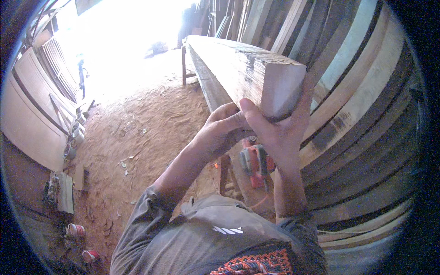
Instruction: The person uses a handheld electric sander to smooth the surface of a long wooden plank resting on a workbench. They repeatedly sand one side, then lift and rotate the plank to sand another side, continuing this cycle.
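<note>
Open on the left, crowded on the right
Left of the beam [238, 59], a hand can pass over the wide dirt floor [137, 130]. Boards [353, 114] stacked along the right side leave little room there. Below the beam's near end, the left hand [227, 123], right hand [275, 132] and a red power tool [255, 162] crowd the way down.
</note>
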